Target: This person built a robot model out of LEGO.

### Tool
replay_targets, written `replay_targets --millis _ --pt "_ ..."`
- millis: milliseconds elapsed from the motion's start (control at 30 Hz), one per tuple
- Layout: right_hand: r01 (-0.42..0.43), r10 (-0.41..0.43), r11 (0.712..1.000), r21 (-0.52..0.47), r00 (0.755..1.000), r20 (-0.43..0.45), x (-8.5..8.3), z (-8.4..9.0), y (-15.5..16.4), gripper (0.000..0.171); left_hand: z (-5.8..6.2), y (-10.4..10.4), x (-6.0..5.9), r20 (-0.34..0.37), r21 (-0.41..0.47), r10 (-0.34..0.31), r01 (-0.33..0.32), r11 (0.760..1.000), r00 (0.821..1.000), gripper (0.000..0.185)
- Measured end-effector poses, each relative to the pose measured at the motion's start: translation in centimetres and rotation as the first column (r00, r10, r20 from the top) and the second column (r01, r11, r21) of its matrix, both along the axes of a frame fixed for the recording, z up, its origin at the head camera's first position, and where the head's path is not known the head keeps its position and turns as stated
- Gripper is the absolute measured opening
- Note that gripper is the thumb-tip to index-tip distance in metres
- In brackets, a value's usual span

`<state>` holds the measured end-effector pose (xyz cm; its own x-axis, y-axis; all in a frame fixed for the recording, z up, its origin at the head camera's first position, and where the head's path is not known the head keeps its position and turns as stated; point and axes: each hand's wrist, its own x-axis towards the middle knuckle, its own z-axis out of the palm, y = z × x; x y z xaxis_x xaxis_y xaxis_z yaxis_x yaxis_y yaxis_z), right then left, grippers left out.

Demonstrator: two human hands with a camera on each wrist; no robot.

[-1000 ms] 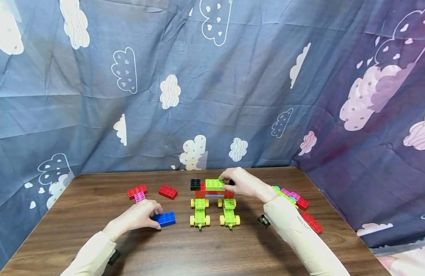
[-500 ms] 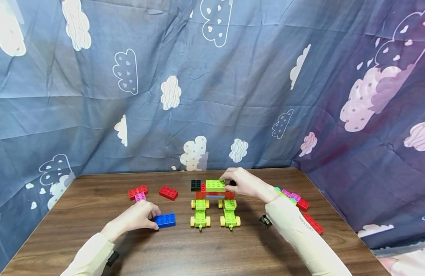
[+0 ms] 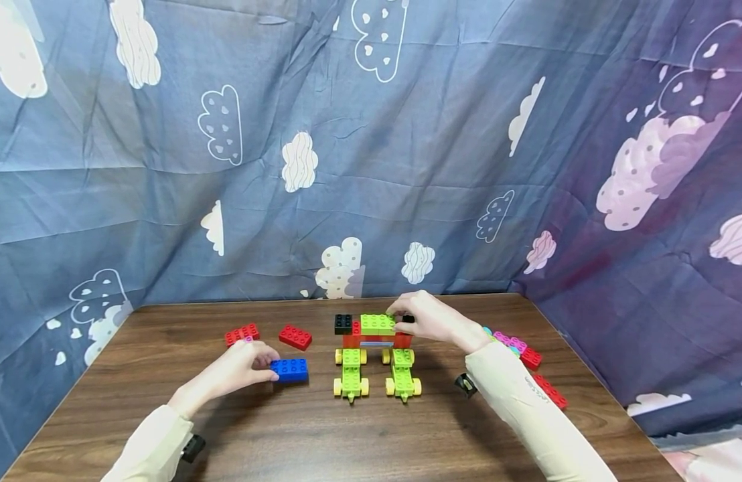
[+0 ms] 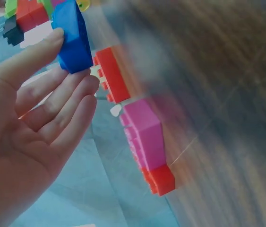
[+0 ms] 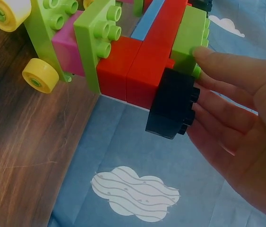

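Blue brick [image 3: 289, 369]: it is to the left of the model, studs facing up.
Left hand [image 3: 248, 367]: it grips the left end of the blue brick between thumb and fingers.
Model [image 3: 377, 339]: its red bricks [image 5: 144, 71] stand over two wheel bases [image 3: 351, 381] with yellow wheels [image 5: 40, 75]; lime bricks [image 3: 377, 324] are on top, and a black brick [image 3: 343, 324] is at each end.
Right hand [image 3: 434, 321]: it pinches the lime bricks near the right end of the model.
Loose red brick [image 3: 295, 337]: it lies near, to the left of the model.
Pink brick [image 4: 144, 132]: farther left of the model, mostly hidden by the left hand in the head view.
Other bricks [image 3: 550, 391]: to the right of the model, partly behind the sleeve [image 3: 528, 395].
Table [image 3: 347, 442]: wooden, under the model.
Cloth [image 3: 371, 134]: blue with clouds, behind the model.
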<state>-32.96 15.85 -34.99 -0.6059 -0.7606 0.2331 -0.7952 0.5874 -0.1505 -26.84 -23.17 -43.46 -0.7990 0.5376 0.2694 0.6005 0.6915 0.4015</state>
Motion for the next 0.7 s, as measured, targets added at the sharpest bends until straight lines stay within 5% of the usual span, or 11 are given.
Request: replay_targets --millis 333,700 --pt "0.005 -0.005 1.0 0.008 1.0 -0.014 0.1 0.1 -0.1 0.022 0.4 -0.3 -0.1 -0.152 0.113 0.08 -0.064 0.992 0.985 0.021" --pt "0.0 0.001 1.0 0.02 1.0 -0.022 -0.1 0.1 -0.1 0.022 2.8 0.1 -1.2 -0.273 0.198 0.133 -0.079 0.977 0.953 0.024"
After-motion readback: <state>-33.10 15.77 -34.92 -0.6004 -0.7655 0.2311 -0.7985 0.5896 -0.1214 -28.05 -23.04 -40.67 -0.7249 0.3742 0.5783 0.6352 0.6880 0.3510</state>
